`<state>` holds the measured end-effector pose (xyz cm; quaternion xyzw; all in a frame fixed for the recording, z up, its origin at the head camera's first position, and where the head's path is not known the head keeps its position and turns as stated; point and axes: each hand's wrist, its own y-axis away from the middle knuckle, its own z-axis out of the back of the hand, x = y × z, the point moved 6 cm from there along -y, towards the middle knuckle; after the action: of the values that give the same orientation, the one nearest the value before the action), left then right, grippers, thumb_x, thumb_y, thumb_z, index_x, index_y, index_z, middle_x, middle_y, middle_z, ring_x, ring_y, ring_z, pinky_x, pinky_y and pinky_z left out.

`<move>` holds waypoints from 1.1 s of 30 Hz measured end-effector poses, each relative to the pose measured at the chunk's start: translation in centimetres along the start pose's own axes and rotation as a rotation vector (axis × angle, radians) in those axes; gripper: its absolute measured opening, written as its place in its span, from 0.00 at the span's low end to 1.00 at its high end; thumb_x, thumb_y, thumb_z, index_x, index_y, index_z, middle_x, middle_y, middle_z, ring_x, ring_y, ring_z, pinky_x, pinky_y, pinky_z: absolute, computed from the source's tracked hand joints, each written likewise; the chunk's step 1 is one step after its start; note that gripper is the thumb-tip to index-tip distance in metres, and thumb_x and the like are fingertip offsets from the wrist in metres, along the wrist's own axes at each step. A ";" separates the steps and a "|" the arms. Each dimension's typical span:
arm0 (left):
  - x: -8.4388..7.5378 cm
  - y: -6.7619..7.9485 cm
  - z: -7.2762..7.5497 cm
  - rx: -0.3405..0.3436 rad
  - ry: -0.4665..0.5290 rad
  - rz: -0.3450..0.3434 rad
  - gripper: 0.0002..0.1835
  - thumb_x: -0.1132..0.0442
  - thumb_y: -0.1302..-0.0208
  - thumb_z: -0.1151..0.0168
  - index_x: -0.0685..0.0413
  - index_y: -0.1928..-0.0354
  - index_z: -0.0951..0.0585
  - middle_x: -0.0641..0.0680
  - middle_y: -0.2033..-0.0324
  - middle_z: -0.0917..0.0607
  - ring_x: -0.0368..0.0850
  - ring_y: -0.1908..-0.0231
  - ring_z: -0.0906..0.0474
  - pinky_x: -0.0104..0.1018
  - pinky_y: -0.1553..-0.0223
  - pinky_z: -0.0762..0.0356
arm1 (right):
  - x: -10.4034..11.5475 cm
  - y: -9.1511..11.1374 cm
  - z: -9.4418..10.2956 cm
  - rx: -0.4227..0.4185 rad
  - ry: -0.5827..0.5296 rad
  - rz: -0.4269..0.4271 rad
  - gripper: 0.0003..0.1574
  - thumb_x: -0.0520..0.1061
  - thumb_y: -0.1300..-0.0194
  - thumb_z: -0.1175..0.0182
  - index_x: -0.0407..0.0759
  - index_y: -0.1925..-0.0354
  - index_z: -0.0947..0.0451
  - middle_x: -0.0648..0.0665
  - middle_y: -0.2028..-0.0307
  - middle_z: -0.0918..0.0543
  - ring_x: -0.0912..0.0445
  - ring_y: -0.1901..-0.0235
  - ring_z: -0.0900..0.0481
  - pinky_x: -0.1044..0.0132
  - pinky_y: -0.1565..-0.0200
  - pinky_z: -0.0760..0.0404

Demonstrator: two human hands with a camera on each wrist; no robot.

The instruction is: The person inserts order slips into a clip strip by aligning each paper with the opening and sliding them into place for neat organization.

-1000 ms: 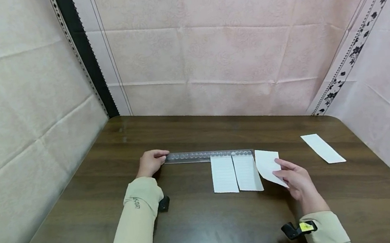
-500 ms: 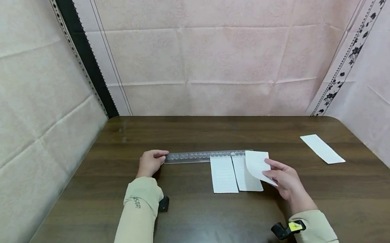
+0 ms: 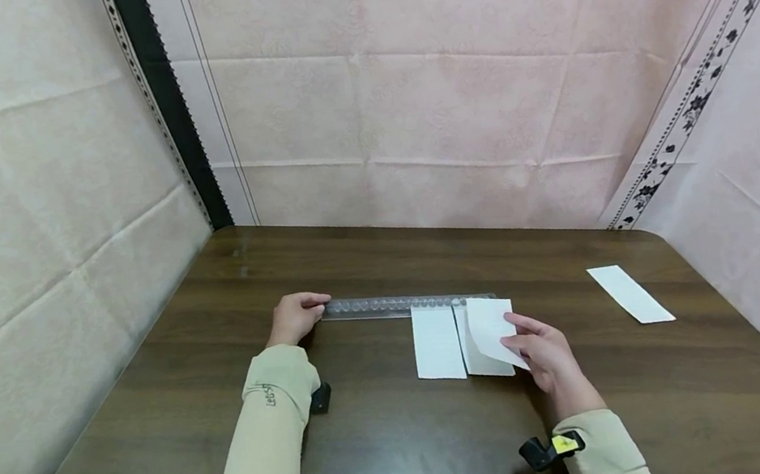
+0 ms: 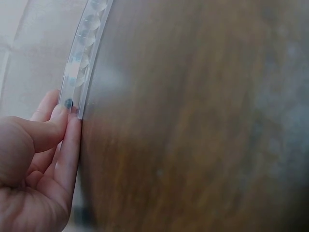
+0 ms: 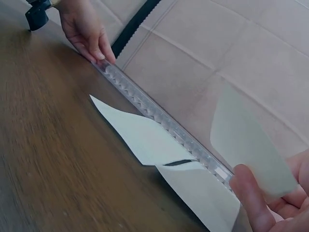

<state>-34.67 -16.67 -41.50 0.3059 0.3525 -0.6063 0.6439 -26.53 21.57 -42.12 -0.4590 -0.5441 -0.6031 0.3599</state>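
Observation:
A clear plastic strip [image 3: 369, 308] with a row of glassy beads inside, like a ticket rail, lies across the table. My left hand [image 4: 46, 154] pinches its left end between thumb and fingers. Two lined paper slips hang toward me from its front edge: the left slip [image 3: 437, 341] and, beside it, the right slip [image 5: 200, 193]. Between thumb and fingers, my right hand [image 3: 544, 350] holds a third white paper slip [image 3: 490, 331], slightly curled. In the head view this slip overlaps the right slip; in the right wrist view it stands raised above the strip.
Another white paper slip [image 3: 630, 294] lies farther right on the brown wooden table [image 3: 382, 450]. Pale cloth [image 3: 404, 102] hangs behind the table and along both sides. Each wrist wears a small black device.
My right hand has moved left with its paper slip, from beside the right slip to over it. My left hand and the plastic strip have stayed where they were.

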 end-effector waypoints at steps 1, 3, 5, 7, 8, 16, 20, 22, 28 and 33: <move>0.0 0.0 0.0 0.004 0.002 0.001 0.12 0.68 0.36 0.41 0.56 0.53 0.16 0.59 0.53 0.18 0.54 0.51 0.25 0.44 0.52 0.27 | 0.0 0.0 -0.2 0.004 0.011 0.002 0.35 0.31 0.40 0.42 0.36 0.35 0.37 0.36 0.33 0.44 0.46 0.41 0.42 0.70 0.57 0.27; 0.0 0.1 0.1 0.008 0.006 0.004 0.11 0.68 0.37 0.41 0.56 0.53 0.16 0.59 0.54 0.18 0.54 0.52 0.24 0.44 0.53 0.27 | -0.1 0.0 -0.6 0.010 0.025 0.005 0.34 0.31 0.40 0.42 0.37 0.35 0.36 0.36 0.32 0.44 0.46 0.40 0.44 0.66 0.52 0.29; -0.1 0.2 0.2 0.009 0.004 0.000 0.11 0.68 0.37 0.41 0.56 0.53 0.16 0.59 0.54 0.18 0.54 0.52 0.24 0.44 0.53 0.27 | -0.1 -0.1 -1.0 0.019 0.028 0.002 0.34 0.31 0.40 0.42 0.37 0.35 0.35 0.36 0.32 0.45 0.45 0.38 0.45 0.62 0.48 0.32; -0.2 0.3 0.3 0.007 -0.002 -0.007 0.12 0.68 0.37 0.41 0.56 0.53 0.16 0.59 0.54 0.18 0.54 0.52 0.24 0.45 0.52 0.27 | -0.2 -0.1 -1.4 0.022 0.030 -0.002 0.34 0.32 0.40 0.41 0.38 0.35 0.35 0.36 0.32 0.45 0.45 0.38 0.45 0.60 0.47 0.35; -0.3 0.2 0.3 0.006 -0.004 -0.007 0.12 0.68 0.37 0.41 0.56 0.53 0.16 0.59 0.54 0.18 0.54 0.51 0.24 0.44 0.52 0.27 | -0.2 -0.1 -1.6 0.023 0.026 -0.004 0.33 0.32 0.40 0.41 0.38 0.36 0.35 0.36 0.32 0.45 0.45 0.38 0.45 0.60 0.47 0.35; -0.1 0.0 0.3 0.009 -0.013 0.011 0.12 0.67 0.37 0.41 0.55 0.53 0.16 0.58 0.54 0.17 0.53 0.52 0.24 0.43 0.52 0.27 | -0.2 -0.1 -2.9 0.031 0.020 0.007 0.32 0.31 0.40 0.42 0.36 0.37 0.34 0.36 0.33 0.43 0.45 0.39 0.45 0.60 0.48 0.35; -0.3 0.2 0.4 0.000 -0.014 0.018 0.12 0.68 0.37 0.40 0.56 0.53 0.16 0.58 0.53 0.18 0.53 0.51 0.24 0.44 0.51 0.28 | -0.2 -0.2 -3.6 0.045 0.014 0.012 0.32 0.31 0.40 0.42 0.36 0.37 0.34 0.35 0.34 0.42 0.46 0.43 0.41 0.63 0.50 0.32; -0.4 0.3 0.4 -0.003 -0.015 0.015 0.12 0.68 0.37 0.40 0.56 0.53 0.16 0.58 0.53 0.18 0.53 0.51 0.24 0.44 0.51 0.28 | -0.1 -0.2 -4.0 0.051 0.013 0.011 0.32 0.31 0.40 0.42 0.36 0.37 0.33 0.35 0.34 0.42 0.46 0.43 0.41 0.63 0.50 0.31; -0.4 0.1 0.3 -0.003 -0.006 0.015 0.12 0.68 0.38 0.40 0.56 0.53 0.16 0.58 0.54 0.18 0.52 0.52 0.24 0.43 0.51 0.28 | 0.1 -0.2 -5.1 0.067 0.005 0.011 0.31 0.30 0.40 0.42 0.37 0.38 0.32 0.34 0.34 0.42 0.45 0.45 0.39 0.67 0.54 0.28; -0.2 0.0 0.2 0.009 0.010 0.013 0.12 0.69 0.38 0.40 0.57 0.54 0.16 0.58 0.54 0.17 0.52 0.53 0.23 0.42 0.53 0.26 | 0.2 -0.2 -5.8 0.077 0.013 0.017 0.31 0.29 0.40 0.42 0.35 0.38 0.32 0.35 0.35 0.41 0.48 0.49 0.36 0.73 0.63 0.26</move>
<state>-34.65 -16.72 -41.28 0.3139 0.3510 -0.6023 0.6446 -27.72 15.85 -41.94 -0.4454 -0.5605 -0.5818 0.3859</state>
